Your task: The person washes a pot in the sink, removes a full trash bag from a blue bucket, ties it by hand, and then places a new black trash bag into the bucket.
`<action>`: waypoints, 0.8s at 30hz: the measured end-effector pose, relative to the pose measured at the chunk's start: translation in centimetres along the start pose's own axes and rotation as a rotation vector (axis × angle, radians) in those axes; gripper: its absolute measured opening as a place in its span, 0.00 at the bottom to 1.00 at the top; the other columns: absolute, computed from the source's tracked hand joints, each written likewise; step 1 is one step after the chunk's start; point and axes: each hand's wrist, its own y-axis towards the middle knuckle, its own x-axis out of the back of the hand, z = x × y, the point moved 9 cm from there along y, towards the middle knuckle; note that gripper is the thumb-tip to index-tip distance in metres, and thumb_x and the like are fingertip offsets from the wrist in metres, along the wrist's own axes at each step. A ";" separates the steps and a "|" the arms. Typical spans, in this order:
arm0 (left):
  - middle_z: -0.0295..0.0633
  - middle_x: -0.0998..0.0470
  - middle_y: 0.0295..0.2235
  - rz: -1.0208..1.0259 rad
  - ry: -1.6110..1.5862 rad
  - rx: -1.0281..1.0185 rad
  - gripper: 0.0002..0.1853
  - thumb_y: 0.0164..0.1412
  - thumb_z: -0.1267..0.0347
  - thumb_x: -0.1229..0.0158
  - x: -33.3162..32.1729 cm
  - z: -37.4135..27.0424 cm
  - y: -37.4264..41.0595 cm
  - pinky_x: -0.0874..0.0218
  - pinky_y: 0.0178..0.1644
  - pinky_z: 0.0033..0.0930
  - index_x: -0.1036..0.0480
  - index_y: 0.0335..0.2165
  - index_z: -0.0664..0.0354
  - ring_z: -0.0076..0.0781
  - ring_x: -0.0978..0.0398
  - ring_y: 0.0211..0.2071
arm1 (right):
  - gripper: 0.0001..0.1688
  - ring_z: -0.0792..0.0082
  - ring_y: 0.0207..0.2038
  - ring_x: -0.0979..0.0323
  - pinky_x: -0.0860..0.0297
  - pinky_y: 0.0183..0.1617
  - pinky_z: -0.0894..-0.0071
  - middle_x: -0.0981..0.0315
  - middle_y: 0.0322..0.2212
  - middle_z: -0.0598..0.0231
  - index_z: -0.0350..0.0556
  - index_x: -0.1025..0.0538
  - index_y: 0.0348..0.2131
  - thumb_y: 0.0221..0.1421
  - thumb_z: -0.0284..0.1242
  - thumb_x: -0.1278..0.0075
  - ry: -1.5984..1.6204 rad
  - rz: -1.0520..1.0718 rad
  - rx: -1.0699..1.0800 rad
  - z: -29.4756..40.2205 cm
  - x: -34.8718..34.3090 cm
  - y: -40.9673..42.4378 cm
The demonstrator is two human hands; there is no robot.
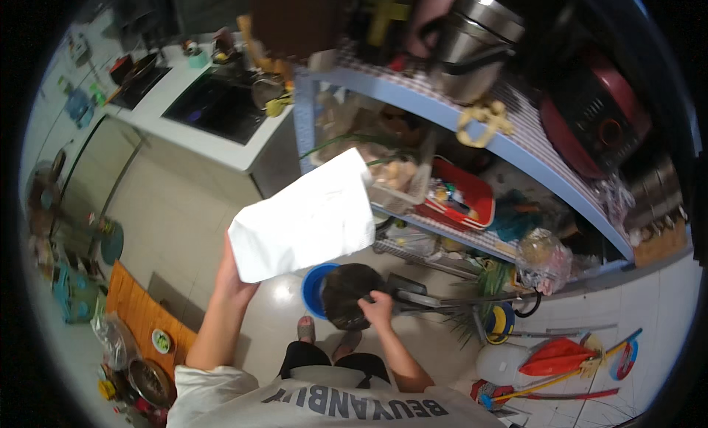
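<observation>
A white paper towel roll is in my left hand, raised in front of me; it hides most of that hand's fingers. My right hand is closed at the right edge of a dark, round pan. How the fingers grip it is too blurred to tell in detail. Under the pan, partly covered by it, a blue plastic basin is on the tiled floor by my feet.
On the left, a white counter holds a black sink. A blue-edged shelf carries a steel pot and a red rice cooker. A wooden table bears a small bowl. Brooms lie at the right.
</observation>
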 end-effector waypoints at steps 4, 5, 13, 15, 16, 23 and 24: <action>0.43 0.37 0.49 0.015 -0.332 0.156 0.27 0.56 0.56 0.56 8.7 -0.3 -2.9 0.44 0.50 0.54 0.41 0.50 0.60 0.46 0.35 0.47 | 0.16 0.68 0.15 0.42 0.42 0.21 0.66 0.38 0.12 0.54 0.37 0.35 0.14 0.31 0.28 0.44 -0.147 0.047 -0.107 -6.3 -1.8 1.7; 0.45 0.37 0.49 -0.007 -0.326 0.157 0.27 0.55 0.56 0.55 9.6 -0.1 -3.7 0.43 0.49 0.54 0.41 0.50 0.61 0.48 0.35 0.46 | 0.15 0.67 0.15 0.42 0.42 0.21 0.67 0.39 0.12 0.55 0.38 0.35 0.14 0.31 0.28 0.44 -0.124 0.043 -0.113 -7.8 -2.4 2.2; 0.57 0.36 0.44 -0.034 -0.153 0.131 0.30 0.46 0.67 0.54 15.1 3.8 -4.8 0.38 0.43 0.47 0.43 0.49 0.70 0.52 0.34 0.42 | 0.16 0.59 0.13 0.45 0.44 0.20 0.64 0.44 0.11 0.53 0.38 0.38 0.13 0.31 0.27 0.45 -0.463 0.286 0.076 -10.1 -10.4 4.5; 0.56 0.34 0.41 -0.202 -0.265 0.233 0.33 0.38 0.68 0.55 18.4 7.2 -5.3 0.38 0.40 0.45 0.42 0.47 0.70 0.51 0.32 0.37 | 0.21 0.56 0.14 0.46 0.46 0.20 0.60 0.49 0.11 0.52 0.39 0.42 0.13 0.31 0.27 0.43 -0.380 0.303 0.079 -12.6 -13.2 4.9; 0.56 0.34 0.40 -0.195 -0.281 0.275 0.33 0.36 0.68 0.56 19.8 9.5 -5.4 0.38 0.39 0.44 0.41 0.47 0.71 0.50 0.32 0.36 | 0.21 0.55 0.15 0.45 0.46 0.20 0.60 0.49 0.11 0.52 0.39 0.42 0.13 0.32 0.27 0.43 -0.452 0.348 0.066 -14.9 -15.0 5.5; 0.53 0.31 0.37 -0.428 -0.145 0.325 0.31 0.38 0.67 0.57 27.9 19.1 -6.9 0.37 0.33 0.40 0.40 0.45 0.70 0.47 0.29 0.31 | 0.20 0.51 0.20 0.36 0.41 0.22 0.58 0.40 0.14 0.49 0.40 0.38 0.13 0.34 0.28 0.40 -0.640 0.491 0.089 -23.6 -22.8 7.8; 0.53 0.30 0.36 -0.466 -0.103 0.327 0.29 0.40 0.66 0.57 28.8 20.1 -6.9 0.36 0.33 0.40 0.40 0.44 0.70 0.46 0.29 0.30 | 0.18 0.50 0.23 0.34 0.39 0.25 0.57 0.38 0.16 0.49 0.40 0.36 0.15 0.34 0.29 0.40 -0.654 0.474 0.153 -25.2 -23.7 8.3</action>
